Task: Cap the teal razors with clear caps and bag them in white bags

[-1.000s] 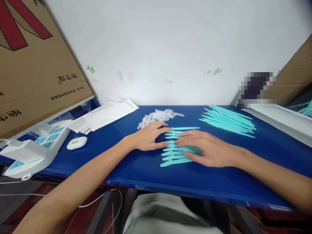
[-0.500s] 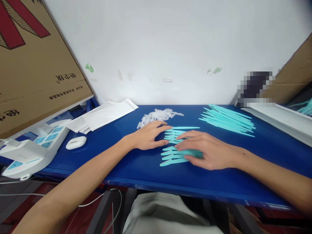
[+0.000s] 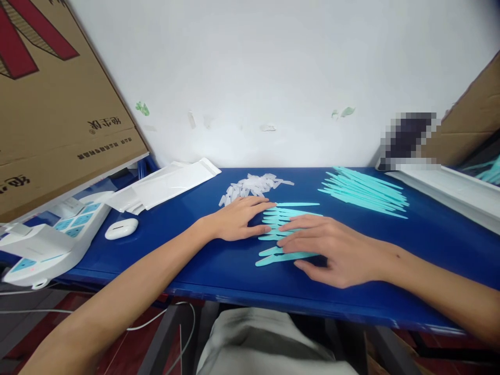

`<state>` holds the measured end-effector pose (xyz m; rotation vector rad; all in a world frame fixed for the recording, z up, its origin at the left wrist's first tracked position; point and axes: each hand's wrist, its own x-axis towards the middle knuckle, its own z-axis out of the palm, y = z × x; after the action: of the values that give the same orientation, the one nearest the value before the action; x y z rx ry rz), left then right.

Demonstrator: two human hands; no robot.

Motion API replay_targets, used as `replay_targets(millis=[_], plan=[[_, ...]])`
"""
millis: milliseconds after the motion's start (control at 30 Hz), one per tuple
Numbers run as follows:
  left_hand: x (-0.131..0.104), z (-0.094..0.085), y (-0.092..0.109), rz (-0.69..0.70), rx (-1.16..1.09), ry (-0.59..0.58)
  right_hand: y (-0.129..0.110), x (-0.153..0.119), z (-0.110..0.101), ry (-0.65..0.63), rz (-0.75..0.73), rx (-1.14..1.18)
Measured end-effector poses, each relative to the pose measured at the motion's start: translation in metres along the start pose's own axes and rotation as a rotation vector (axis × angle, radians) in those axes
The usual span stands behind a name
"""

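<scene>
Between my hands lies a row of turquoise plastic sticks, shaped like slim eyebrow razors [image 3: 287, 257], side by side on the blue table. My left hand [image 3: 238, 219] rests at their left ends, thumb and fingers apart. Over their right part spreads my right hand [image 3: 332, 245], its fingers stretched out and touching the sticks, hiding some of them. Neither hand grasps anything. Just beyond my left hand is a heap of small whitish translucent caps [image 3: 255, 185]. A larger pile of the same turquoise sticks [image 3: 367, 192] lies at the back right.
On the left are a white power strip [image 3: 74, 229], a white earphone case [image 3: 122, 229] and flat white plastic bags [image 3: 175, 182]. A big cardboard box [image 3: 58, 114] leans behind them. A white wall [image 3: 250, 78] closes the back. At right stands a white tray [image 3: 453, 192].
My right hand has slid slightly toward me. Some sticks in the row have shifted nearer, and the gap between them now sits lower. My left hand has hardly moved.
</scene>
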<state>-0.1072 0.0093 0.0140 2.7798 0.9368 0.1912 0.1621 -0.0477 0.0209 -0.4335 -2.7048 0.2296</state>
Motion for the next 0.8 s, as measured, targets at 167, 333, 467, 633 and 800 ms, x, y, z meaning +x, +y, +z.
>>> replay_targets(millis=[167,333,467,633,800], plan=[[0.001,0.000,0.001,0.013,-0.006,0.017,-0.008,0.001,0.001,0.004,-0.017,0.080],[0.001,0.000,0.000,0.025,-0.011,0.019,0.001,0.002,-0.001,-0.005,0.005,0.043],[0.000,-0.001,0.001,0.050,-0.031,0.034,0.014,-0.002,-0.004,-0.032,0.227,-0.077],[0.000,-0.002,0.003,0.066,-0.043,0.033,0.028,-0.007,-0.006,-0.248,0.521,-0.070],[0.001,-0.005,0.000,0.084,-0.009,0.130,0.032,-0.007,-0.005,-0.301,0.573,-0.017]])
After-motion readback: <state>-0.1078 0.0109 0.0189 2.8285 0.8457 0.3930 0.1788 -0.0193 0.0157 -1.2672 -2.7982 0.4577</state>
